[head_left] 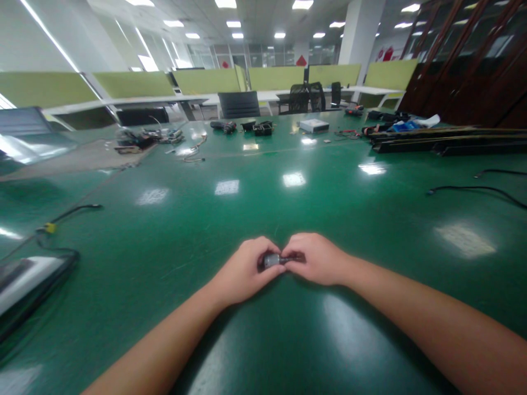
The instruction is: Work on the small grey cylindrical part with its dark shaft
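Observation:
Low over the green table, both hands meet at a small grey metal cylinder with a thin shaft [272,260]; its exact kind is not clear. Curled around the cylinder's body is my left hand [246,271], with thumb and fingers closed on it. My right hand [317,259] pinches the thin dark shaft at the right end, its thumb and fingertips close to the left thumb. The fingers cover both ends of the piece in part. It lies roughly level, pointing left to right.
The glossy green table [197,230] spreads around my hands. A white-and-black device [31,282] and a cable [74,211] lie at left. Dark cables [473,188] and long black strips [444,141] are at right. Farther back are a white box [314,126] and tangled parts [148,138].

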`<state>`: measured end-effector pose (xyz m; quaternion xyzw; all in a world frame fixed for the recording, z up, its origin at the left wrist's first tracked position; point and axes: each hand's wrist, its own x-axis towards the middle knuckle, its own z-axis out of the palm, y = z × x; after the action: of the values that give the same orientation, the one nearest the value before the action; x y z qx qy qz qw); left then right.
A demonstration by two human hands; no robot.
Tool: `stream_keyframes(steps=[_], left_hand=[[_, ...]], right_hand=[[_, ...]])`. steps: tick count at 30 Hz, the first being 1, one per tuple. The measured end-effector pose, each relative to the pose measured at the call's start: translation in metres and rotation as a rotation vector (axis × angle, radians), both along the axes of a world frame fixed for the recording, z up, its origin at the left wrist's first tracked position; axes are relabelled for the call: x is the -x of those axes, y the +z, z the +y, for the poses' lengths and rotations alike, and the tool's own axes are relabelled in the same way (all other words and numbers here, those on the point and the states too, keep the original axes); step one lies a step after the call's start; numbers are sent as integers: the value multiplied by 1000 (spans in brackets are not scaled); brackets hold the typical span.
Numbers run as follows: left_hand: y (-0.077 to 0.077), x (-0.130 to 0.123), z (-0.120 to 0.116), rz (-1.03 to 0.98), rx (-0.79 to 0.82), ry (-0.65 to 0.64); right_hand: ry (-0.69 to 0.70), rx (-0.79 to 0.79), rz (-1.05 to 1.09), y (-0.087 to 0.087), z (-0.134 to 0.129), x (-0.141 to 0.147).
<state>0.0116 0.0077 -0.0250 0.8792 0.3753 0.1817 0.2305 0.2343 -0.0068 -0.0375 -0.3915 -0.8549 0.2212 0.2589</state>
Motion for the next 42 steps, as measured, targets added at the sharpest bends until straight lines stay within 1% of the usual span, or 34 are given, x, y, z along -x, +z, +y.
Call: stream_keyframes(steps=[12,22,28,34,37,42], left_hand=[[3,3,-1,-6,14,-6],[3,7,-2,9,24,18],[5,8,-3,14,29,14],[2,15,-4,14,40,24],[2,17,-4,10,37,22],[3,14,-4,7,22,14]], right_hand=[[-4,35,-43,6,-3,-3],[-51,31,-82,11,-4,-8],[-37,86,-107,15,-2,-18],[-49,202,-131,18,4,-34],[-70,219,-107,19,5,-36],[-38,196,-108,18,3,-31]])
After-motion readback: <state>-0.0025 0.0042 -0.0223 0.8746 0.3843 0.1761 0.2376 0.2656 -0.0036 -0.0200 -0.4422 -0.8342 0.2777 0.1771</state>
